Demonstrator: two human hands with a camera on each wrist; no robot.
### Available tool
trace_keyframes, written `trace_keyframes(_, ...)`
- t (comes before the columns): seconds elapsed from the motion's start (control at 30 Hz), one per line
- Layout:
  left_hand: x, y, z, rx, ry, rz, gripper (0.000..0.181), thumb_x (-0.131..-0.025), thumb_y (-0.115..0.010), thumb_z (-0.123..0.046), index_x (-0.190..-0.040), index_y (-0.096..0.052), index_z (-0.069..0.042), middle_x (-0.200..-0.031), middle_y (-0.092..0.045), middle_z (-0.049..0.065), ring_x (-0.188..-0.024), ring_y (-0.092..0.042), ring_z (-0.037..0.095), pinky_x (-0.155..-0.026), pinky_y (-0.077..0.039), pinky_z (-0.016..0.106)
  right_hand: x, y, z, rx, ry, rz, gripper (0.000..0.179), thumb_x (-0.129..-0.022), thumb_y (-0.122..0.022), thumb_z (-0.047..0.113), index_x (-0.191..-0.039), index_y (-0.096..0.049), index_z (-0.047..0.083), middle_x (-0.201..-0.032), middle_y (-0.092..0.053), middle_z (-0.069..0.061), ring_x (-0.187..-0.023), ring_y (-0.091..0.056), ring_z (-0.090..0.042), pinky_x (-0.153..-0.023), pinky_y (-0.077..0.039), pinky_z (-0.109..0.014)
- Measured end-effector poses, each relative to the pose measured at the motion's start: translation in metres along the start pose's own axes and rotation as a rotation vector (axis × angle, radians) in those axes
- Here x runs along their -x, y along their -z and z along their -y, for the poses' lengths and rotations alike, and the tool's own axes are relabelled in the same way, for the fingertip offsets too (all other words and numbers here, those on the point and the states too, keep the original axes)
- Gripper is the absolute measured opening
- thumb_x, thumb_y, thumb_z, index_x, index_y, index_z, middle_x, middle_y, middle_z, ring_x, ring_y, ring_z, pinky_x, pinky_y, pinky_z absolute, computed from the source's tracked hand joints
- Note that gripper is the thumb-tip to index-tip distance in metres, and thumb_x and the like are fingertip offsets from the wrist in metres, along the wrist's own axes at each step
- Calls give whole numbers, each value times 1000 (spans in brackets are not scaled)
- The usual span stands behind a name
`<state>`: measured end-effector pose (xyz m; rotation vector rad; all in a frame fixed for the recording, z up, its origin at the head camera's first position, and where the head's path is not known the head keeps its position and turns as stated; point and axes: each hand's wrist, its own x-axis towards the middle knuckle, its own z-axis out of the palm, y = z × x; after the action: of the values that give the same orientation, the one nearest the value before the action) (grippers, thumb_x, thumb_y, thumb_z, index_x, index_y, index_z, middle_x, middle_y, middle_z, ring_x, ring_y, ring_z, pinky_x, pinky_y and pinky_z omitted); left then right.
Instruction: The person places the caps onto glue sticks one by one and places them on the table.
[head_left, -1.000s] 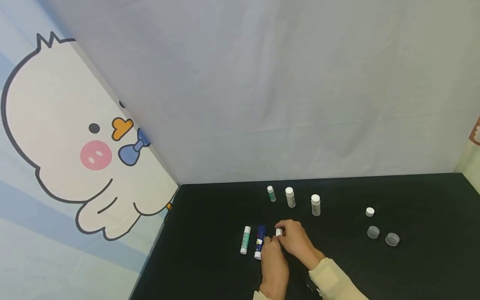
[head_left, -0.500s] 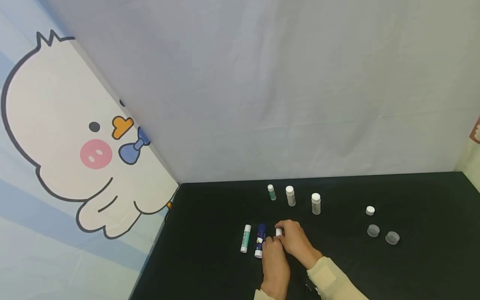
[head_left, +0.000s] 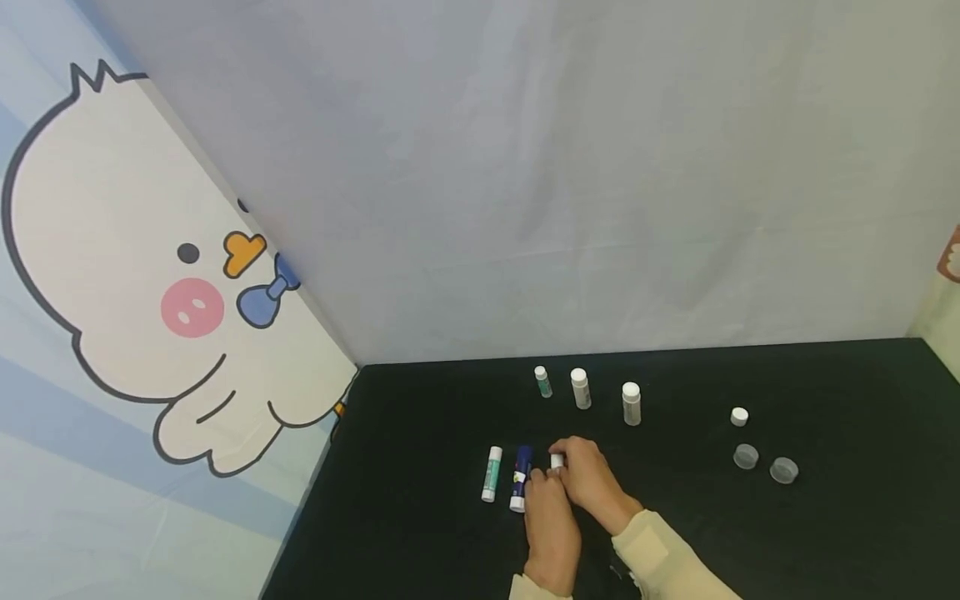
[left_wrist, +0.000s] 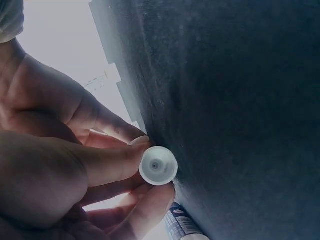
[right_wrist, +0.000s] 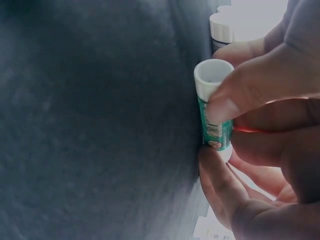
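Note:
Both hands meet on one green-and-white glue stick (right_wrist: 216, 122), its hollow white end (left_wrist: 158, 166) facing the left wrist camera. My right hand (head_left: 592, 482) pinches it near the far white end, thumb over the label in the right wrist view. My left hand (head_left: 551, 529) grips its nearer part, which the hands mostly hide in the head view. Just left lies a blue glue stick (head_left: 521, 478) with a white end, close to the left fingers. Farther left is another green-and-white glue stick (head_left: 491, 474).
Along the back of the black table (head_left: 420, 408) stand a small green white-capped tube (head_left: 543, 384) and two pale white-capped tubes, one at the left (head_left: 581, 392) and one at the right (head_left: 632, 407). To the right are a white cap (head_left: 739, 417) and two clear cups (head_left: 746, 457).
The head view has shifted slightly. Both hands keep nearly the same hold on the glue stick, and the other things stay where they were.

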<state>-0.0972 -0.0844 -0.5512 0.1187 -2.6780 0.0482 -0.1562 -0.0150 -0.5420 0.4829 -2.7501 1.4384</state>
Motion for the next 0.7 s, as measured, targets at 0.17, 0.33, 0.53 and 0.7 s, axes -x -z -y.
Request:
trace_keyframes(0.17, -1, 1, 0, 31, 5, -18, 10, -80, -70, 2, -80, -72, -8, -72, -62, 5, -72, -59, 21, -68, -49, 30, 0, 0, 0, 3, -16, 4, 21, -81, -70, -17, -99, -76, -9, -97, -75, -21, -88, -71, -34, -78, -60, -50)
trace_keyframes(0.33, -1, 3, 1, 74, 10, -10, 11, -81, -70, 4, -83, -71, -7, -74, -61, 6, -72, -59, 22, -69, -49, 30, 0, 2, 2, 6, -17, -3, 20, -82, -72, -17, -100, -75, -9, -98, -74, -21, -90, -71, -35, -79, -60, -50)
trace_keyframes(0.53, 2, 3, 2, 77, -11, -13, 15, -81, -70, 5, -87, -68, -9, -77, -61, 4, -77, -57, 21, -71, -48, 31, 3, 1, 2, 25, 16, -32, 21, -82, -74, -15, -102, -76, -8, -96, -74, -18, -88, -71, -32, -78, -59, -49)
trace_keyframes(0.7, 4, 6, 2, 102, 2, -35, 13, -82, -68, 3, -88, -68, -9, -77, -59, 4, -77, -57, 21, -71, -48, 31, 9, 0, 1, 10, 30, -54, 21, -83, -75, -13, -104, -76, -7, -95, -73, -16, -85, -70, -28, -76, -59, -47)
